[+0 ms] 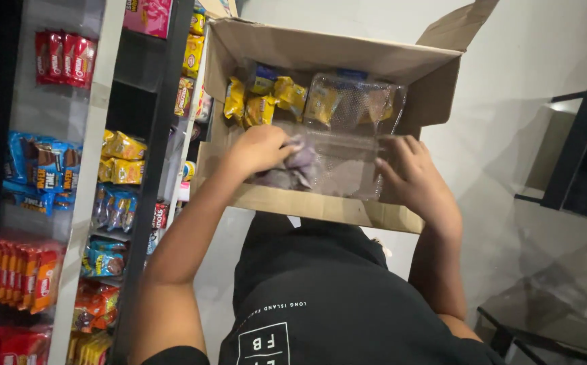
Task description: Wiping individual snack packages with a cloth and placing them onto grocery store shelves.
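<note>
An open cardboard box [320, 203] is seen from above, held against the person's lap, flaps up. The left hand [260, 150] is pushed into the box at its near left side, fingers curled shut on a bunch of purple packets [293, 167] lying on the box floor. The right hand [415, 179] is laid over the near right edge of the box, fingers spread and resting on a clear plastic wrap [347, 135] that covers most of the contents; nothing is gripped by it as far as can be told. Yellow snack packets [260, 101] are piled along the far left wall of the box, some under the wrap. A shelf rack [91, 155] stocked with red, blue and orange snack packs is seen just left of the box. A dark chair frame [577, 155] is seen well apart on the right.
</note>
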